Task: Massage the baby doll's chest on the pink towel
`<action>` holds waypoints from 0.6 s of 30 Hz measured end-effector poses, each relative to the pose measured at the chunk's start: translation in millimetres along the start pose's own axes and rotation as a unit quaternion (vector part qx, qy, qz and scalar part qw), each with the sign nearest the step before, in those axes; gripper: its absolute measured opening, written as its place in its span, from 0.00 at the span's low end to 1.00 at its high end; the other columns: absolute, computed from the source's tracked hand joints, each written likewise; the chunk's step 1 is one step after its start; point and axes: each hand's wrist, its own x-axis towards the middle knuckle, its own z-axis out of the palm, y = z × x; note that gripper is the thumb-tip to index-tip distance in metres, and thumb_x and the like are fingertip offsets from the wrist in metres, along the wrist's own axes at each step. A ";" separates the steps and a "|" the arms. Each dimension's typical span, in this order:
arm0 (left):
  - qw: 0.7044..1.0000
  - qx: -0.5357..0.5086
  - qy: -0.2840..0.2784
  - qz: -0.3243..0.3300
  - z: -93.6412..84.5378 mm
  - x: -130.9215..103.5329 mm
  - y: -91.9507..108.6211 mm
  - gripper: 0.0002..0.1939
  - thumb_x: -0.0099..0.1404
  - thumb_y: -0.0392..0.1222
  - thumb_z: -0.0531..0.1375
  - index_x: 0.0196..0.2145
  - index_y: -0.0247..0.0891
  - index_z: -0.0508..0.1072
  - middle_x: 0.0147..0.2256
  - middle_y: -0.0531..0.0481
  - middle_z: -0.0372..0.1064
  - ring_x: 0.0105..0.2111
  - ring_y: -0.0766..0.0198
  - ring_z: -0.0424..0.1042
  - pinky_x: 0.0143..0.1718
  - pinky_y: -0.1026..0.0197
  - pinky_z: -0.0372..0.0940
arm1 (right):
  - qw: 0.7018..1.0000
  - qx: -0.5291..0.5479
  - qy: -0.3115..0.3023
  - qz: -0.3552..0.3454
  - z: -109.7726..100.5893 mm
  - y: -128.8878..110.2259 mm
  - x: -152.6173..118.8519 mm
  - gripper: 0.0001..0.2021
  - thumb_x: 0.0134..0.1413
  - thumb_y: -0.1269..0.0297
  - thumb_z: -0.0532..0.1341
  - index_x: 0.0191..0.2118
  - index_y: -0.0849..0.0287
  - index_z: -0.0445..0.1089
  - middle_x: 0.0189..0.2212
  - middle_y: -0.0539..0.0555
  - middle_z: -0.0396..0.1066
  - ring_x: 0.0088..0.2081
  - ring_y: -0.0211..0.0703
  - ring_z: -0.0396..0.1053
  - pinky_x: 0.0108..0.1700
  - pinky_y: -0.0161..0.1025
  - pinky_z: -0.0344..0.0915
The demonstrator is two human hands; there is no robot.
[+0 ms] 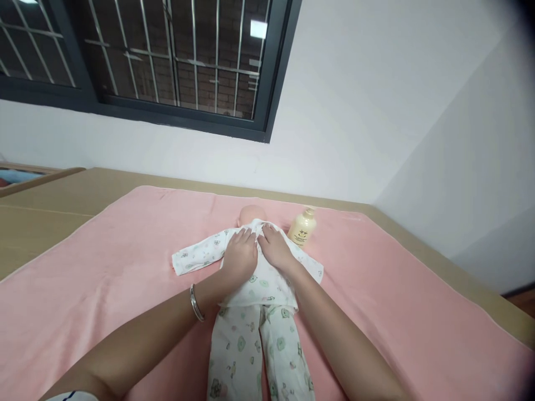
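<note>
A baby doll (265,287) in a white printed top and matching trousers lies stretched out with its smooth head (251,213) toward the wall. Whether it faces up or down I cannot tell. My left hand (239,255), with a silver bangle at the wrist, rests flat on the upper left of the doll's top. On the upper right, my right hand (275,248) lies with its fingers stretched over the cloth near the collar. Neither hand grasps anything visible. Both doll sleeves spread outward, and the right one passes partly behind my right forearm.
Just right of the doll's shoulder is a pale yellow bottle (302,227). A pink blanket (137,250) covers much of the tan surface (50,223) beneath. Behind it rises a white wall (334,111) with a dark-framed, barred window (267,131). A wooden-edged container (42,181) shows at far left.
</note>
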 end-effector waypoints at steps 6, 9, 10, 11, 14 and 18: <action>0.996 0.004 -0.043 -0.076 -6.7 19.8 -15.0 0.25 0.72 0.44 0.46 0.60 0.26 0.64 0.60 0.33 0.65 0.63 0.47 0.62 0.63 0.46 0.56 | 0.999 -0.040 0.004 0.002 -8.9 -25.6 -22.4 0.16 0.67 0.67 0.46 0.47 0.62 0.69 0.47 0.63 0.73 0.50 0.51 0.68 0.49 0.41 0.58; 0.995 0.035 -0.027 -0.091 -3.5 16.2 -12.9 0.26 0.72 0.44 0.45 0.60 0.23 0.64 0.60 0.30 0.64 0.63 0.45 0.60 0.63 0.45 0.55 | 1.000 -0.028 -0.004 -0.010 -13.0 -26.3 -24.2 0.15 0.67 0.66 0.46 0.45 0.61 0.69 0.45 0.61 0.74 0.46 0.50 0.69 0.45 0.40 0.59; 0.996 0.042 -0.018 -0.082 -1.7 12.2 -9.8 0.26 0.72 0.43 0.45 0.60 0.23 0.64 0.60 0.30 0.65 0.63 0.45 0.60 0.64 0.45 0.54 | 1.000 -0.017 -0.006 -0.009 -12.5 -22.9 -21.2 0.16 0.68 0.65 0.45 0.45 0.60 0.69 0.45 0.61 0.74 0.46 0.49 0.69 0.46 0.40 0.59; 0.996 0.047 -0.007 -0.070 0.2 7.5 -6.0 0.26 0.72 0.43 0.46 0.59 0.23 0.65 0.60 0.29 0.65 0.63 0.45 0.60 0.64 0.45 0.54 | 1.000 -0.006 -0.006 -0.009 -11.2 -18.4 -17.1 0.16 0.69 0.64 0.45 0.45 0.61 0.69 0.46 0.61 0.73 0.47 0.49 0.69 0.47 0.40 0.59; 0.998 0.042 0.020 -0.032 4.4 -4.2 3.1 0.25 0.71 0.42 0.47 0.60 0.27 0.64 0.61 0.31 0.63 0.64 0.46 0.58 0.64 0.45 0.54 | 1.000 0.015 -0.001 -0.015 -6.0 -4.3 -3.3 0.16 0.69 0.64 0.45 0.45 0.62 0.69 0.49 0.61 0.71 0.51 0.47 0.66 0.52 0.39 0.57; 0.999 0.015 0.003 -0.044 2.4 -0.7 -0.8 0.25 0.70 0.43 0.49 0.61 0.29 0.63 0.62 0.33 0.62 0.65 0.46 0.57 0.64 0.44 0.53 | 1.000 0.021 -0.005 -0.008 -6.9 -2.1 -1.4 0.15 0.68 0.63 0.46 0.44 0.61 0.70 0.46 0.59 0.73 0.49 0.48 0.67 0.49 0.40 0.58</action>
